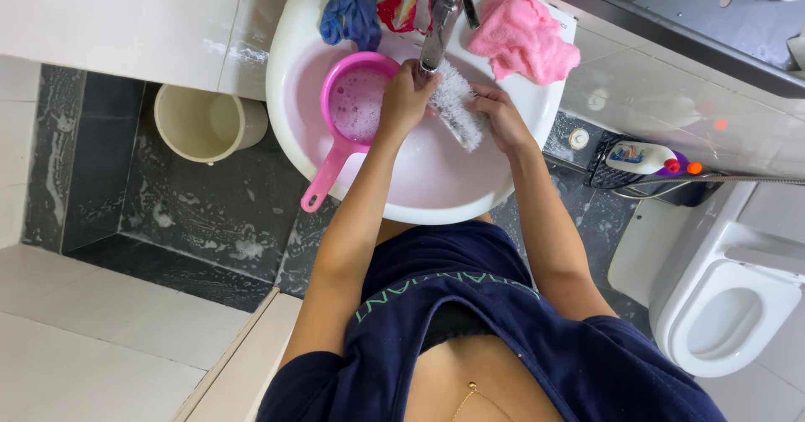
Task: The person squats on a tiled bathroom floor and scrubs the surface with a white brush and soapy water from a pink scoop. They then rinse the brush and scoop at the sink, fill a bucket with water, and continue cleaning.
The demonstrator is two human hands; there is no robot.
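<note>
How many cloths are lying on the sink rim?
3: a blue cloth at the back left, a red-and-white one behind the tap, a pink cloth at the right. More may be hidden.

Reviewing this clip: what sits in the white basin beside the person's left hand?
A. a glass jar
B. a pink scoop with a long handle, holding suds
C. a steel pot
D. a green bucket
B: a pink scoop with foamy water sits in the basin next to the left hand, which grips a white brush with the right hand.

Dark wet floor (pixel 210 212), white toilet (pixel 725 304), beige bin (pixel 205 122)
</note>
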